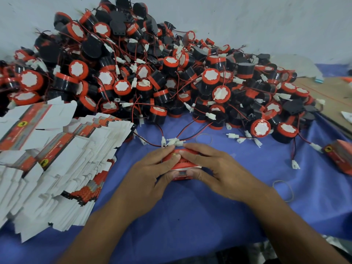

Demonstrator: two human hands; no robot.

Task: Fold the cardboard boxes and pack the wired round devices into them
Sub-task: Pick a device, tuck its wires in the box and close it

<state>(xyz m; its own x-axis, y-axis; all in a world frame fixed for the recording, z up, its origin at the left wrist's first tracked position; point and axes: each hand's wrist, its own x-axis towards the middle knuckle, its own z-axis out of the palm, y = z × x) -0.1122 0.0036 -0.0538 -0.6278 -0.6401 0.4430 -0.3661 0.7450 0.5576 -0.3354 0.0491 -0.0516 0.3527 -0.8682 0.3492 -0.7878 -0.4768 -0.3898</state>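
Your blue-clothed counter [190, 216] backs onto a pale grey wall [266, 20]. A heap of wired round devices [152, 77] fills its far edge, and flat cardboard boxes [57, 159] fan out along its left edge. One folded box [341, 157] lies at the right edge. Your left hand [152, 168] and right hand [213, 168] clamp a red box [182, 164] between them at mid-counter, fingers curled over its top and thumbs on its near face. They cover its ends, so I cannot tell its long axis.

Two folded red cardboard boxes [185, 164]; two thin tan rubber bands [203, 139]; black-and-red round wired devices [152, 73] and flat white-and-red cardboard box blanks [57, 159], each heaped beyond counting.
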